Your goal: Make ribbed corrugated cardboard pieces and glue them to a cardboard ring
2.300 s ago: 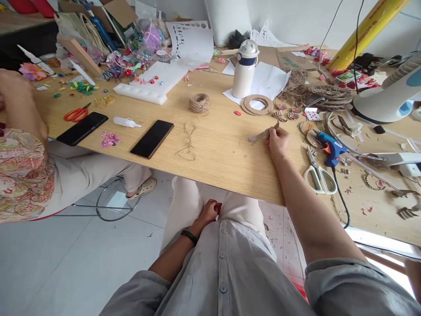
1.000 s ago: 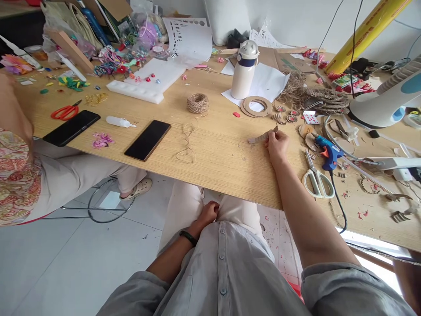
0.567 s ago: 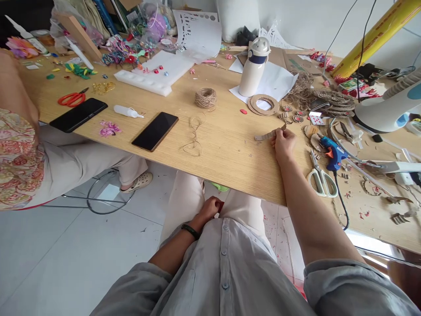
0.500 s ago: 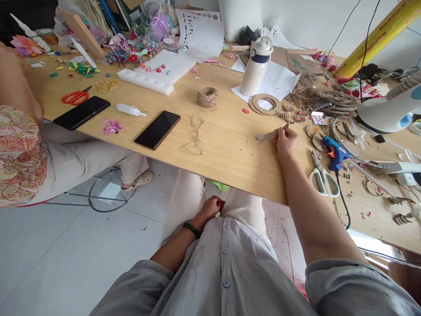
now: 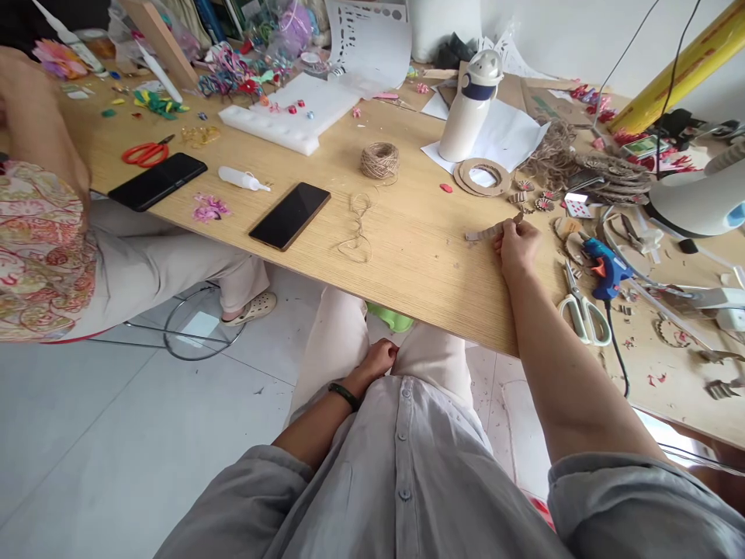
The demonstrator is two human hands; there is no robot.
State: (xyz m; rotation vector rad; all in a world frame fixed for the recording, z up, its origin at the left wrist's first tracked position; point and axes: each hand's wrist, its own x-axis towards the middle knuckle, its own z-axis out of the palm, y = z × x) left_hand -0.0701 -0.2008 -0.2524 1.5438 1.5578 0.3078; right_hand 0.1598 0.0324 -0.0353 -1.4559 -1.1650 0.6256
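Your right hand (image 5: pixel 520 247) is pinching a narrow corrugated cardboard strip (image 5: pixel 484 232) between thumb and fingers, toward the right of the counter (image 5: pixel 407 248). One end of the strip points left from your grip; a darker end shows at the far side of your fingertips. The step in hand looks like holding or shaping this strip. The next move, as I judge it, calls for a steady pinch and a clear view of both ends, with your left hand brought up if the strip needs two.

Your right arm reaches forward across the near edge, the forearm slanting far and left, the knuckles upward. Your left hand (image 5: pixel 379 360) rests in your lap, fingers curled; you cannot tell from here whether anything is inside.

Just beyond the strip lie small paper flowers (image 5: pixel 545 204); to the right are the glue gun (image 5: pixel 607 266) and scissors (image 5: pixel 577 297).
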